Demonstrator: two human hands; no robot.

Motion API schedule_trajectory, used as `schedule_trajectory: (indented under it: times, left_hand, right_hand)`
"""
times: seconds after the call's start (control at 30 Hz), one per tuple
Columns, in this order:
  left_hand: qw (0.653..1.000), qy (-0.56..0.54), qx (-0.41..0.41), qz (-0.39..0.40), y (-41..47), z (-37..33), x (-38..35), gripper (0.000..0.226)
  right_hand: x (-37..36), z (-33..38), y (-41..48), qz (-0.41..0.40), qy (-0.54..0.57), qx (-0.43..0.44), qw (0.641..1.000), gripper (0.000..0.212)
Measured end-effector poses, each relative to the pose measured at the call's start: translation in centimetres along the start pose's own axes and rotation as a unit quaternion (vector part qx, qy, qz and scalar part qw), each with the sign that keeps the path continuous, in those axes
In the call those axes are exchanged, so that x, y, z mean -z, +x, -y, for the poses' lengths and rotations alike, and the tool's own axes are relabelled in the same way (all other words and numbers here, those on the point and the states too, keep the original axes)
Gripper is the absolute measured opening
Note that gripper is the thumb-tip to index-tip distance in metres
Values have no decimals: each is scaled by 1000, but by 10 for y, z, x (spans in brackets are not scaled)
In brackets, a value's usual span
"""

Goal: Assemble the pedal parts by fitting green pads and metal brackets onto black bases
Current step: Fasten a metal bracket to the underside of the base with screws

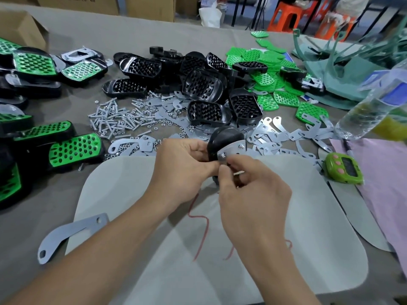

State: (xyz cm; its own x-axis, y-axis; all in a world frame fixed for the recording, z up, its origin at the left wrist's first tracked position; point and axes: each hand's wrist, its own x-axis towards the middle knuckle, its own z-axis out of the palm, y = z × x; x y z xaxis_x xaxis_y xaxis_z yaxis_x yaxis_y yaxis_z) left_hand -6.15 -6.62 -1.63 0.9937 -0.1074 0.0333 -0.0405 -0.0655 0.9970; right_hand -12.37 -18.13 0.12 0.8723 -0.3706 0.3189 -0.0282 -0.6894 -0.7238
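Progress is partial. Left of the pale mat point(308, 216), several finished pedals point(74, 148) lie with green pads already seated in their black shells. Beyond the mat's far edge, though, a large heap of bare black bases point(198, 84) waits, with loose green pads point(264, 58) piled behind and to the right of it. I judge well over half the job is left.

One unit is in hand just above the mat's far edge. The left hand point(182, 170) has its grip curled round a black base point(222, 137) turned underside-up, and a metal bracket point(233, 148) lies against that underside. The right hand point(248, 194) has thumb and forefinger pressed together on a small fastener point(223, 155) at the bracket's near hole. The step looks like fastening the bracket down; a second stud shows at its far hole.

Supplies lie on the counter point(132, 36) beyond the mat: screws and nuts point(114, 119) to the far left, loose brackets point(286, 135) to the far right. One spare bracket point(70, 234) lies across the mat's left edge.

Much is hidden here. The held base faces away, so whether a green pad is already fitted cannot be told. The pinched fastener is too small to call nut or screw. The pedals furthest left of the mat are cut off by the frame, and the bottle point(372, 102) to the right is blurred.
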Motion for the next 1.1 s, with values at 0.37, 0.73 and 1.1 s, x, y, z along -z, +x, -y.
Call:
schedule_trajectory:
  times: [0.37, 0.73, 1.1]
  left_hand:
    - [994, 63, -80, -47, -7, 1, -1, 39]
    - [971, 171, -135, -98, -9, 2, -4, 58]
    - [978, 131, -138, -88, -6, 3, -1, 47]
  right_hand:
    - [-4, 6, 10, -18, 74, -54, 996, 17]
    - [-17, 14, 15, -24, 143, -150, 978, 32]
    - [-17, 10, 12, -44, 143, -124, 981, 17]
